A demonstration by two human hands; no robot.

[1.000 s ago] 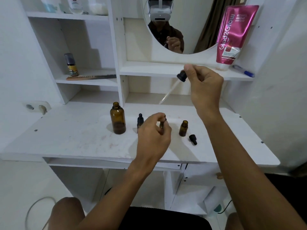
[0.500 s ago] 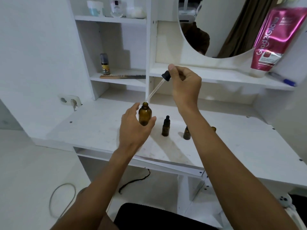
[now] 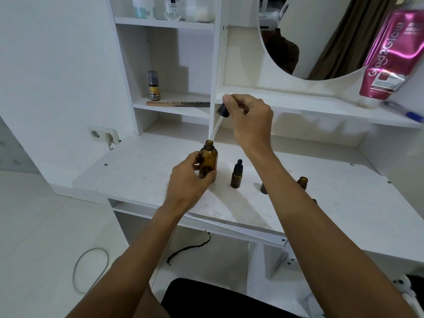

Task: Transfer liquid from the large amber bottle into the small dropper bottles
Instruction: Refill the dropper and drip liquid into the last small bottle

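Left hand wraps the large amber bottle, thumb and fingers curled round its body, and the bottle stands upright on the white desk. Right hand pinches the black bulb of the dropper. Its glass tube slants down, tip right at the bottle's open mouth. How much liquid is inside, the dark glass won't say.

Just right stands a capped small dropper bottle. Further right is an open small bottle, and a third bottle sits half hidden behind the right forearm.

Behind are shelves with a little spray bottle and a comb, then a round mirror, a pink tube and a blue pen. There's a wall socket at left and a grey cable looped on the floor.
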